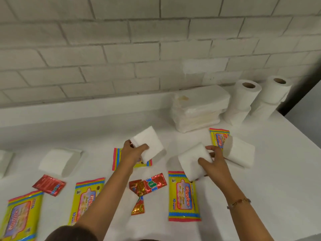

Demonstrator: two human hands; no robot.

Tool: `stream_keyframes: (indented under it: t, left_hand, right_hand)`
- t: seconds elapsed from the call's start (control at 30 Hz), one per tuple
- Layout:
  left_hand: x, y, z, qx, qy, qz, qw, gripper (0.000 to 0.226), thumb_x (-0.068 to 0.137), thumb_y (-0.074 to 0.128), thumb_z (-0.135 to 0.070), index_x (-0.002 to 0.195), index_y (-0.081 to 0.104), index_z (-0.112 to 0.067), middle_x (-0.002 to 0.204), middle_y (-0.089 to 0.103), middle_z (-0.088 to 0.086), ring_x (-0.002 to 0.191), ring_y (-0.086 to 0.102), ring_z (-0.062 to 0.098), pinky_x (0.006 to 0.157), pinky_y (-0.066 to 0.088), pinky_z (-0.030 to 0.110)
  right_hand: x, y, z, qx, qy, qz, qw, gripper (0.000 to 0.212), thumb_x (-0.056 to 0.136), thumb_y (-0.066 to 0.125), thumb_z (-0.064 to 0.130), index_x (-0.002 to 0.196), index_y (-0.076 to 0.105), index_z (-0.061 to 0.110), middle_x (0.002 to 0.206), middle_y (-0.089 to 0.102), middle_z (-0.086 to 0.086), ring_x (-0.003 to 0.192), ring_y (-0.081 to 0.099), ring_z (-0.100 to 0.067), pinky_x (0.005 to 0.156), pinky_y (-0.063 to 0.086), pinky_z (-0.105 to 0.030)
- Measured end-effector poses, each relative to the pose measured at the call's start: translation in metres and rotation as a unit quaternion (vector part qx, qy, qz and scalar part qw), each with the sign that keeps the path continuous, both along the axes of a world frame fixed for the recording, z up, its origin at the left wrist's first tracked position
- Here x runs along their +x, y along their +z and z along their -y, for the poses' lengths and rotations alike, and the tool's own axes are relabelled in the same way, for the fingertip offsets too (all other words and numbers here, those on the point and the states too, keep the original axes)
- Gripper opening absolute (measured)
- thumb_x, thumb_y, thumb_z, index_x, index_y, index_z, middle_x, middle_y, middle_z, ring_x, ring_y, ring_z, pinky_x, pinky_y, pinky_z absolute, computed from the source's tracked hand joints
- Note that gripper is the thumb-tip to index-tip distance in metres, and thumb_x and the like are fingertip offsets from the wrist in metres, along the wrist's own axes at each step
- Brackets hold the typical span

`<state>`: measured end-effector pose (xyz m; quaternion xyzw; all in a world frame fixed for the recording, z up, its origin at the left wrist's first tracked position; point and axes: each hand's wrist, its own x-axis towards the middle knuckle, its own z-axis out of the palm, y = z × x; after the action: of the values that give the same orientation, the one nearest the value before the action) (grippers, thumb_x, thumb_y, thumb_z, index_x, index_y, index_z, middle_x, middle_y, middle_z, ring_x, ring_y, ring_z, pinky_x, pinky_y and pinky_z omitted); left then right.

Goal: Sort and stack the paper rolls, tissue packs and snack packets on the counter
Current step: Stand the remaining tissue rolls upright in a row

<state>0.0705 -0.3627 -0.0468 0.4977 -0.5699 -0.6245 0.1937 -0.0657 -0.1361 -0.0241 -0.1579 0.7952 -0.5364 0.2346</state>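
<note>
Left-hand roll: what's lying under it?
Under the left hand and its roll, a wipes pack shows its striped edge on the counter; its label is covered.

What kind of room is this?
Hard to say: maybe a storeroom or shop counter. A bare white brick wall, a plain white counter, stacked paper rolls and many wipes packs.

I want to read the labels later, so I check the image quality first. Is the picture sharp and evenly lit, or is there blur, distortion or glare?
Head view: soft, even light with faint shadows; the brick wall bends from the wide lens; the wipes pack is readable, the bottom-left pack is smeared; the red snack packets show glare.
</note>
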Motion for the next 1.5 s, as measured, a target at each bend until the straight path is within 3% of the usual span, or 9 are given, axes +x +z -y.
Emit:
stream_keyframes:
  t: [0.07, 0.17, 0.23, 0.37, 0.53, 0.87, 1.1, 1.33, 1.5]
  left_hand:
    - [0.018, 0.001, 0.021, -0.005, 0.038, -0.013, 0.999, 0.064, 0.067, 0.077, -0.017, 0.123, 0.046, -0.01, 0.114, 0.061, 0.008, 0.102, 0.06, 0.028, 0.078, 0.054, 0.04]
    - [0.039, 0.003, 0.052, -0.029, 0.073, -0.02, 0.997, 0.071, 0.059, 0.082, -0.018, 0.121, 0.047, -0.009, 0.116, 0.061, 0.009, 0.101, 0.061, 0.028, 0.086, 0.053, 0.047]
    - [0.049, 0.005, 0.072, -0.06, 0.095, -0.024, 0.993, 0.073, 0.062, 0.083, -0.013, 0.124, 0.045, -0.008, 0.116, 0.059, 0.008, 0.102, 0.058, 0.026, 0.089, 0.051, 0.046]
    - [0.054, 0.012, 0.104, -0.14, 0.095, -0.021, 0.985, 0.077, 0.062, 0.084, -0.013, 0.125, 0.041, -0.004, 0.11, 0.054, 0.005, 0.094, 0.053, 0.021, 0.083, 0.045, 0.033]
    - [0.033, 0.006, 0.132, -0.212, 0.072, 0.014, 0.975, 0.077, 0.06, 0.084, -0.023, 0.122, 0.04, -0.007, 0.114, 0.056, 0.013, 0.1, 0.057, 0.03, 0.083, 0.049, 0.038]
    - [-0.015, -0.022, 0.117, -0.24, 0.084, 0.072, 0.964, 0.069, 0.054, 0.085, -0.031, 0.106, 0.043, -0.013, 0.103, 0.054, 0.008, 0.094, 0.057, 0.031, 0.073, 0.05, 0.037]
    - [-0.006, -0.013, 0.105, -0.249, 0.097, 0.056, 0.962, 0.088, 0.05, 0.088, -0.035, 0.119, 0.038, -0.012, 0.116, 0.046, 0.007, 0.101, 0.051, 0.024, 0.081, 0.047, 0.036]
    - [0.025, 0.013, 0.068, -0.3, -0.041, -0.005, 0.953, 0.022, 0.08, 0.067, -0.022, 0.099, 0.056, -0.027, 0.1, 0.05, -0.005, 0.079, 0.053, 0.014, 0.065, 0.041, 0.019]
    - [0.034, 0.019, 0.027, -0.271, -0.125, -0.015, 0.954, 0.013, 0.087, 0.057, -0.014, 0.09, 0.06, -0.026, 0.101, 0.058, -0.006, 0.077, 0.056, 0.009, 0.059, 0.044, 0.01]
  right_hand:
    - [0.008, 0.007, 0.026, -0.002, 0.011, -0.023, 1.0, 0.045, 0.079, 0.064, 0.009, 0.113, 0.04, 0.026, 0.102, 0.048, -0.002, 0.082, 0.055, -0.013, 0.059, 0.049, -0.028]
    - [0.016, 0.013, 0.071, 0.03, 0.039, -0.07, 0.996, 0.047, 0.075, 0.068, 0.018, 0.113, 0.042, 0.031, 0.113, 0.048, -0.003, 0.096, 0.055, -0.023, 0.075, 0.054, -0.039]
    - [0.02, 0.015, 0.101, 0.041, 0.059, -0.109, 0.991, 0.051, 0.074, 0.069, 0.019, 0.117, 0.042, 0.027, 0.117, 0.048, -0.003, 0.101, 0.052, -0.023, 0.075, 0.049, -0.034]
    - [0.023, 0.019, 0.157, 0.07, 0.091, -0.182, 0.977, 0.057, 0.074, 0.07, 0.016, 0.123, 0.042, 0.017, 0.121, 0.044, -0.006, 0.1, 0.048, -0.019, 0.079, 0.039, -0.026]
    - [0.012, 0.016, 0.218, 0.139, 0.094, -0.273, 0.947, 0.057, 0.069, 0.069, 0.018, 0.12, 0.044, 0.012, 0.117, 0.048, -0.012, 0.092, 0.058, -0.033, 0.073, 0.048, -0.031]
    - [-0.015, -0.013, 0.258, 0.192, 0.092, -0.256, 0.943, 0.06, 0.072, 0.066, 0.02, 0.125, 0.038, 0.015, 0.122, 0.043, -0.013, 0.101, 0.054, -0.035, 0.078, 0.048, -0.033]
    - [-0.014, -0.012, 0.243, 0.19, 0.105, -0.296, 0.93, 0.07, 0.077, 0.067, 0.039, 0.133, 0.034, 0.014, 0.131, 0.041, -0.012, 0.111, 0.049, -0.033, 0.085, 0.048, -0.036]
    - [0.011, -0.01, 0.172, 0.172, 0.113, -0.331, 0.921, 0.056, 0.083, 0.061, 0.033, 0.131, 0.039, 0.013, 0.13, 0.047, -0.011, 0.113, 0.049, -0.029, 0.085, 0.048, -0.038]
    - [0.008, -0.015, 0.103, 0.204, 0.07, -0.327, 0.92, 0.047, 0.085, 0.06, 0.031, 0.127, 0.046, 0.014, 0.123, 0.056, -0.011, 0.111, 0.051, -0.029, 0.089, 0.048, -0.041]
